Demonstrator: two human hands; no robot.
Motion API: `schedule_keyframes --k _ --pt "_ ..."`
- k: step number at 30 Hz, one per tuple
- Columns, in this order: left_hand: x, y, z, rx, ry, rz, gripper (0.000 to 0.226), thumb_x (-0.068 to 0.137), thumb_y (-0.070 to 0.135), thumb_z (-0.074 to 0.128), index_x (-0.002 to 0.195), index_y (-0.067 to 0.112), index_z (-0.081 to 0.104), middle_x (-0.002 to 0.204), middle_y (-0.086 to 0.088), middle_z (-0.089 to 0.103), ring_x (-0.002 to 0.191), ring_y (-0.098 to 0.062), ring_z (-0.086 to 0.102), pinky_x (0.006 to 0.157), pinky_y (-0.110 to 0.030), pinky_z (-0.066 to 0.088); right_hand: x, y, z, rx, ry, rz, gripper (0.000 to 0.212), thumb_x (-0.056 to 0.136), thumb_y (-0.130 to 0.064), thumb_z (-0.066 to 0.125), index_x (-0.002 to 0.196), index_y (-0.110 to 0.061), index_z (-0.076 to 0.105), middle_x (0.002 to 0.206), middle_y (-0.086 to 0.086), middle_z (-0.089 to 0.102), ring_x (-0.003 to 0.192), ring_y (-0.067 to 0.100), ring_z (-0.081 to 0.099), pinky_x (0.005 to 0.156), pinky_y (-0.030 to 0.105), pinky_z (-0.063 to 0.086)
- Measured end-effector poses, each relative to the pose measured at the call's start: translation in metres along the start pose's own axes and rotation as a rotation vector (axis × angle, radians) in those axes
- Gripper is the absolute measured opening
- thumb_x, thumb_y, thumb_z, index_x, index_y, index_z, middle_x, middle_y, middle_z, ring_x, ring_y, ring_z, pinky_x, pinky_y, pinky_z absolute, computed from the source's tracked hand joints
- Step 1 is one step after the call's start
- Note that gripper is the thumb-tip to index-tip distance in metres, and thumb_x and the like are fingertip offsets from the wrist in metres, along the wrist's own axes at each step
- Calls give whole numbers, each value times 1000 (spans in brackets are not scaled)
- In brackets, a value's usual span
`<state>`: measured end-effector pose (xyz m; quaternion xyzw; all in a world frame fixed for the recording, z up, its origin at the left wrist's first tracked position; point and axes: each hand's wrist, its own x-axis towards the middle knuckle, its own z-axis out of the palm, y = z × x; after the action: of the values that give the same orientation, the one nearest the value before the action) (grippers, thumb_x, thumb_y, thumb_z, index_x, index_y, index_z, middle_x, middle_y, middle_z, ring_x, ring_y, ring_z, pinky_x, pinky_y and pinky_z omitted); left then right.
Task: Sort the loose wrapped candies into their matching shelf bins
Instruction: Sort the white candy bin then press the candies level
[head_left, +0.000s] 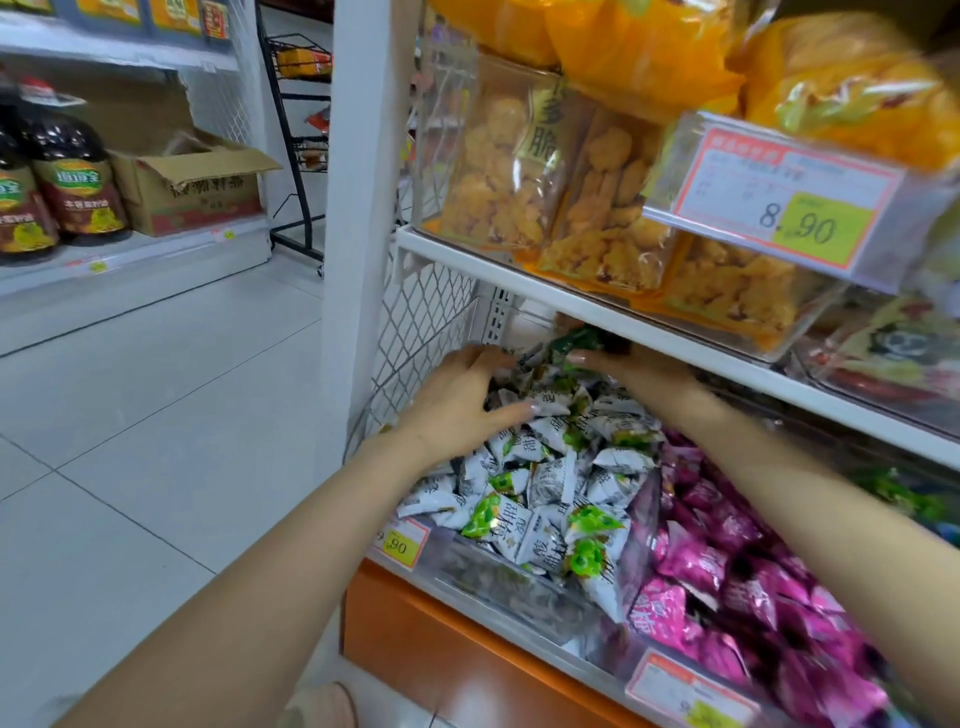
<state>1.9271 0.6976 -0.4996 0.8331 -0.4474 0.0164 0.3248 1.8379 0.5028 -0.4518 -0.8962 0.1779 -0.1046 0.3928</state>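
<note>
Sorting underway: left hand (457, 400) spread flat on white-green candies (545, 499); right hand (639, 371), 12 o'clock, pinched dark-green candy (576, 340), apparently unplaced; pink candies (696, 566), 4 o'clock.

Facing pale floor tiles (156, 415) at eight o'clock, white shelving (156, 252) bearing dark bottles (72, 176) and a cardboard box (192, 195) at ten, a white pillar (358, 156) at twelve.

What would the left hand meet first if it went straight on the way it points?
Likely the white-and-green candies just ahead of the left hand; beyond lies the right hand gripping a dark green candy, though depth is unclear.
</note>
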Motion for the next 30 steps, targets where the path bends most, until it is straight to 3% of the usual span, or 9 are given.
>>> schedule_keyframes --k 3,5,8,14,16,19,25,27,30 --pt "-5 19 3 53 129 54 46 85 38 62 124 15 55 131 -9 51 121 -28 43 97 -35 37 -38 13 -14 -13 252 -34 90 64 -61 73 138 -20 41 139 -1 46 130 20 41 110 36 32" --pt "-12 34 9 40 175 123 37 86 30 61 119 13 58 126 -9 54 119 -29 45 93 -36 36 -69 16 -24 -57 282 69 77 73 -48 72 137 -15 44 137 6 50 125 23 48 98 27 40" --pt "-24 59 20 15 154 204 33 90 26 57 119 11 59 125 -9 54 119 -28 44 91 -34 32 -115 17 -41 62 346 8 48 76 -20 75 120 -9 59 118 8 63 90 -9 60 69 1 39" --pt "-41 97 35 -22 99 335 26 92 28 54 112 12 60 107 -2 50 110 -22 41 80 -24 24 -223 32 -71 52 437 -36 35 70 -2 75 97 -20 62 77 -17 63 64 -12 54 63 3 39" --pt "-45 109 40 -36 88 368 23 91 24 57 111 13 60 113 -2 51 113 -21 39 85 -25 26 -252 46 -84 73 498 1 33 68 -10 76 97 -20 63 85 -5 64 67 -9 55 65 5 41" --pt "-51 133 50 -60 32 433 34 85 35 50 109 14 62 124 -4 52 120 -20 39 97 -35 32 -291 75 -110 38 649 118 44 59 -50 79 97 -30 67 92 3 69 75 9 57 71 26 48" --pt "-56 171 79 -102 4 542 24 89 25 60 110 15 62 128 -2 51 123 -16 36 103 -31 25 -337 124 -180 -108 985 369 47 78 -19 75 120 -6 57 105 8 61 82 20 56 71 33 44" --pt "-55 175 84 -89 -22 549 27 87 31 55 109 15 63 127 -2 51 122 -17 38 103 -36 30 -337 138 -203 -112 950 481 58 79 -18 74 131 -7 50 126 16 56 87 28 62 76 38 52" --pt "-53 178 86 -90 -27 536 25 86 28 57 106 14 64 126 -3 53 119 -20 41 100 -35 30 -339 157 -222 -266 817 631 62 79 -20 74 132 -5 48 131 21 52 110 36 56 90 45 48"
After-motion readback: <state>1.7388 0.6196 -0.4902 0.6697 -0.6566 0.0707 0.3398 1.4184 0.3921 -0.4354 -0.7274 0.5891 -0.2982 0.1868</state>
